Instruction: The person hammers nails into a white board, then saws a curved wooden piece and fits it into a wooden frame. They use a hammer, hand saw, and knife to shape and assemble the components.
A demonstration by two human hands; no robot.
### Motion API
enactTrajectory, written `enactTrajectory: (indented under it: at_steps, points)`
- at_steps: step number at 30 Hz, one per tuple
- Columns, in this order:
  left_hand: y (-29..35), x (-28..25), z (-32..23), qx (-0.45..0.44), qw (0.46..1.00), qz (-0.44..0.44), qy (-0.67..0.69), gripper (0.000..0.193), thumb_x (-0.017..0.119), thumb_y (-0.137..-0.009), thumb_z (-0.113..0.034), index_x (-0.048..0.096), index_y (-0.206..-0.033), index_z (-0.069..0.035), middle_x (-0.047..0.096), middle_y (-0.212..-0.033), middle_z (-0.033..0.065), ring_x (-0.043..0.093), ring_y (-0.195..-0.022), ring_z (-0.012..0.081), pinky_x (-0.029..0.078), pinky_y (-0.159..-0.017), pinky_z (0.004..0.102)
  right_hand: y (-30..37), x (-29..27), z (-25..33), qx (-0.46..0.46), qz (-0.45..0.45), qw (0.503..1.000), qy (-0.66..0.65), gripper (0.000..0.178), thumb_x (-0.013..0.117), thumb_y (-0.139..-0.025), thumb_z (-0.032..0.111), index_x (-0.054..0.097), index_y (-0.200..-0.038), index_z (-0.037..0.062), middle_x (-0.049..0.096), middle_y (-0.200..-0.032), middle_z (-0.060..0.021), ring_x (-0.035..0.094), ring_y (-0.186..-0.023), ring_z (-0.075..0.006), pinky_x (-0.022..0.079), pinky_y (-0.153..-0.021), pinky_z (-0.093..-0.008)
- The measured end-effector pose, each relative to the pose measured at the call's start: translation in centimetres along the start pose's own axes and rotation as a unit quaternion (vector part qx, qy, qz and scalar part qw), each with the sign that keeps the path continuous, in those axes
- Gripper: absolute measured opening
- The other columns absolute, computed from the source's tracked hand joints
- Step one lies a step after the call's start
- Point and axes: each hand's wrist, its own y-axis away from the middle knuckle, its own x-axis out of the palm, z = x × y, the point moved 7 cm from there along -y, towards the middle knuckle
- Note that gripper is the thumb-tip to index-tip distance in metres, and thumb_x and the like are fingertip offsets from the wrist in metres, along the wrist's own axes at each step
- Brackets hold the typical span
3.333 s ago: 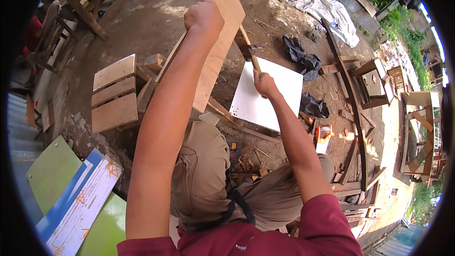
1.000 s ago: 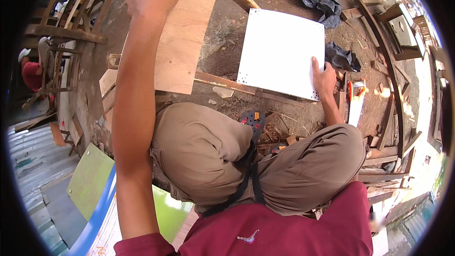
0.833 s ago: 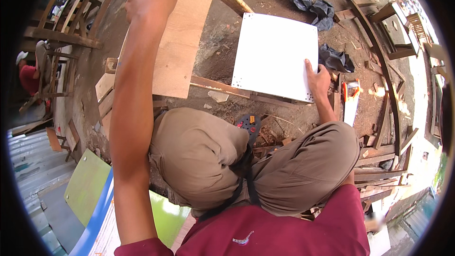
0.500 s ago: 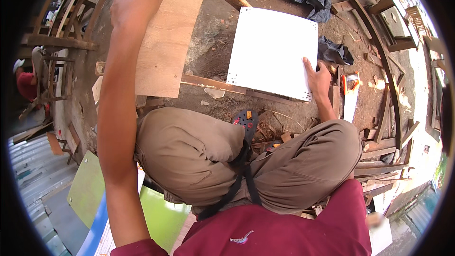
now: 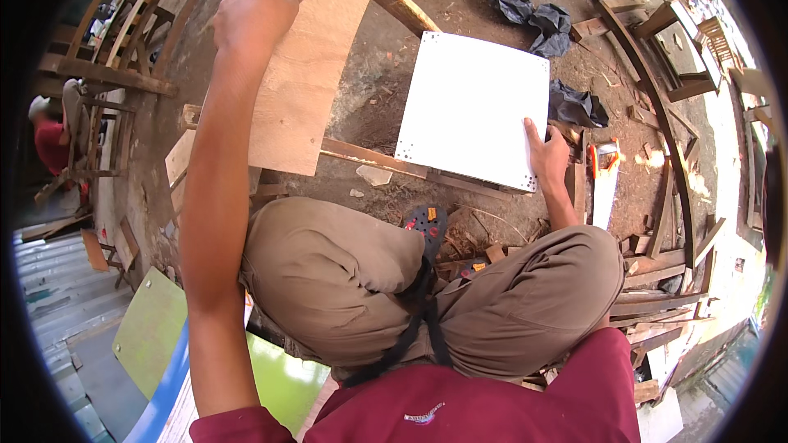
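A bare brown plywood board [image 5: 308, 74] lies at the left across wooden rails. My left hand [image 5: 256, 18] is closed on its left edge near the far end, thumb over the top face; the fingers beneath are hidden. A white square panel [image 5: 476, 107] with small dark holes at its corners lies to the right, also on the wooden rails [image 5: 373, 157]. At its right edge, near the close corner, my right hand [image 5: 548, 152] grips it with the thumb on top and the fingers partly hidden.
Beside my right hand lies a handsaw [image 5: 606, 176] with an orange handle. Crumpled black plastic [image 5: 552, 29] sits beyond the white panel. Wooden frames and timber offcuts [image 5: 648, 267] line the right. Green panels [image 5: 152, 320] are at lower left; another person [image 5: 51, 139] is at far left.
The whole view has shifted slightly, so boards and ground appear a little lower. Both hands keep their holds on the plywood board and the white panel.
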Motion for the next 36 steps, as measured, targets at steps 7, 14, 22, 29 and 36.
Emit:
enactTrajectory:
  at_steps: [7, 14, 22, 29, 36]
  points:
    - [0.2, 0.3, -0.9, -0.004, 0.999, -0.014, -0.039, 0.074, 0.066, -0.094, -0.055, 0.052, -0.135, 0.004, 0.066, -0.128, 0.0249, 0.069, -0.115, 0.0389, 0.056, -0.095, 0.0494, -0.3, 0.1, -0.8, -0.039, -0.031, 0.999, 0.007, 0.071, 0.067, -0.094, 0.058, 0.07, -0.107, -0.0112, 0.073, -0.091, -0.0279, 0.072, -0.084, -0.0351, 0.054, -0.079, -0.0425]
    - [0.8, -1.1, -0.8, -0.023, 0.996, 0.017, 0.081, 0.079, 0.066, -0.093, -0.055, 0.046, -0.142, 0.004, 0.053, -0.143, 0.0271, 0.046, -0.141, 0.0396, 0.036, -0.113, 0.0619, -0.2, -0.2, -2.2, -0.054, -0.032, 0.997, -0.053, 0.06, 0.053, -0.105, 0.049, 0.071, -0.099, -0.0086, 0.07, -0.086, -0.0296, 0.07, -0.08, -0.0374, 0.051, -0.077, -0.0452]
    - [5.6, 1.5, -14.5, 0.256, 0.944, 0.074, 0.197, 0.084, 0.06, -0.097, -0.056, 0.039, -0.151, 0.004, 0.028, -0.162, 0.0293, 0.014, -0.156, 0.0422, 0.014, -0.122, 0.0672, 1.9, -4.2, -6.5, -0.133, -0.044, 0.973, 0.186, 0.02, 0.06, -0.099, 0.016, 0.063, -0.103, -0.0034, 0.064, -0.107, -0.0243, 0.06, -0.099, -0.0445, 0.049, -0.087, -0.0523]
    - [12.1, 11.6, -20.8, 0.436, 0.836, 0.332, -0.024, 0.079, 0.056, -0.098, -0.057, 0.041, -0.153, -0.002, 0.025, -0.165, 0.0249, 0.012, -0.158, 0.0374, 0.01, -0.125, 0.0626, 7.3, -4.1, -10.2, -0.05, -0.014, 0.985, 0.167, 0.024, 0.067, -0.092, 0.015, 0.07, -0.11, -0.0006, 0.069, -0.112, -0.022, 0.064, -0.108, -0.0427, 0.052, -0.092, -0.0519]
    - [11.3, 18.1, -21.5, 0.338, 0.879, 0.299, 0.154, 0.074, 0.058, -0.099, -0.054, 0.044, -0.151, -0.002, 0.027, -0.164, 0.0245, 0.016, -0.157, 0.0384, 0.014, -0.124, 0.0636, 9.8, -5.8, -10.2, 0.007, -0.084, 0.947, 0.311, 0.041, 0.067, -0.092, 0.025, 0.063, -0.128, 0.0042, 0.065, -0.125, -0.0212, 0.056, -0.126, -0.0372, 0.046, -0.101, -0.0558]
